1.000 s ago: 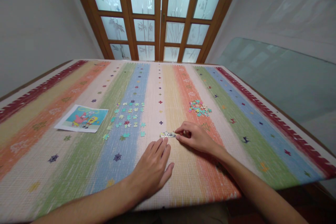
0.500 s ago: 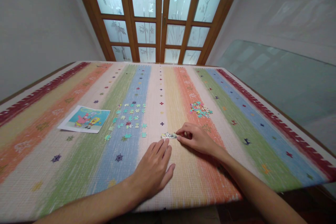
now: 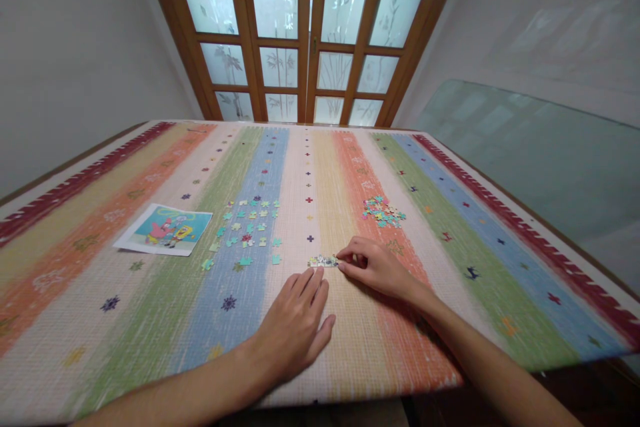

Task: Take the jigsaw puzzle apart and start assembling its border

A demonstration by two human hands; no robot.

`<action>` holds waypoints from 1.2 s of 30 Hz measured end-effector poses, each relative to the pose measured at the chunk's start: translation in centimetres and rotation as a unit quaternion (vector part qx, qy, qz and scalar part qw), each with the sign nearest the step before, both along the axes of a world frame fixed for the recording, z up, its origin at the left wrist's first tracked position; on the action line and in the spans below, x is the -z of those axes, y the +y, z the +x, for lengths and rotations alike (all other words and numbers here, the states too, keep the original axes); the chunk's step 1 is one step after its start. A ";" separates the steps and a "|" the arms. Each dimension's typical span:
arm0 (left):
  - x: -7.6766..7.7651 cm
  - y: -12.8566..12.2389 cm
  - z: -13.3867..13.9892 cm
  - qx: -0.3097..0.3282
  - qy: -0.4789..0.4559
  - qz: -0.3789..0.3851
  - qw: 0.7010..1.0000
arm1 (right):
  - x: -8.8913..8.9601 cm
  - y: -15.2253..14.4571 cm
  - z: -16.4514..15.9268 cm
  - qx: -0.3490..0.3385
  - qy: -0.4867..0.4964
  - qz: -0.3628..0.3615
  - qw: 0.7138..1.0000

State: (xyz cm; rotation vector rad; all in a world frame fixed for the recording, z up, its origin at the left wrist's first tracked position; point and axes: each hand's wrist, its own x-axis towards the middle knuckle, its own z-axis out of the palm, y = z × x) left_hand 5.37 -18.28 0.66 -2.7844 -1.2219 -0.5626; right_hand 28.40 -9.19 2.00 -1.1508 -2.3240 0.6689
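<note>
A short strip of joined jigsaw puzzle pieces (image 3: 323,261) lies on the striped tablecloth in front of me. My left hand (image 3: 300,317) rests flat on the cloth, its fingertips at the strip's near edge and its thumb apart. At the strip's right end, my right hand (image 3: 373,265) pinches a small puzzle piece between thumb and forefinger, mostly hidden by the fingers. Left of the strip, several loose turquoise and pale puzzle pieces (image 3: 245,261) are spread out singly. A heap of mixed puzzle pieces (image 3: 384,212) sits farther back on the right.
A printed cartoon picture (image 3: 165,229) lies on the left of the table, beside the spread pieces. The striped tablecloth (image 3: 165,340) covers the whole table. Behind it stand wooden doors (image 3: 305,47) with frosted panes, and a pale green panel (image 3: 530,153) leans along the right wall.
Both hands keep nearly the same place at the strip, the right still pinching at its right end. The whole view has shifted slightly down and right.
</note>
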 end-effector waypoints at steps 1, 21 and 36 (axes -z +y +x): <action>0.0 0.0 0.0 -0.001 0.000 0.000 1.000 | 0.0 0.0 0.0 0.001 0.001 0.001 1.000; -0.8 0.4 0.0 0.037 -0.065 0.038 0.996 | -0.4 -0.4 -0.1 -0.002 -0.024 0.011 1.000; -5.0 6.8 -6.2 -0.028 -0.145 0.106 0.983 | -0.4 -0.4 0.0 -0.012 -0.058 0.037 0.998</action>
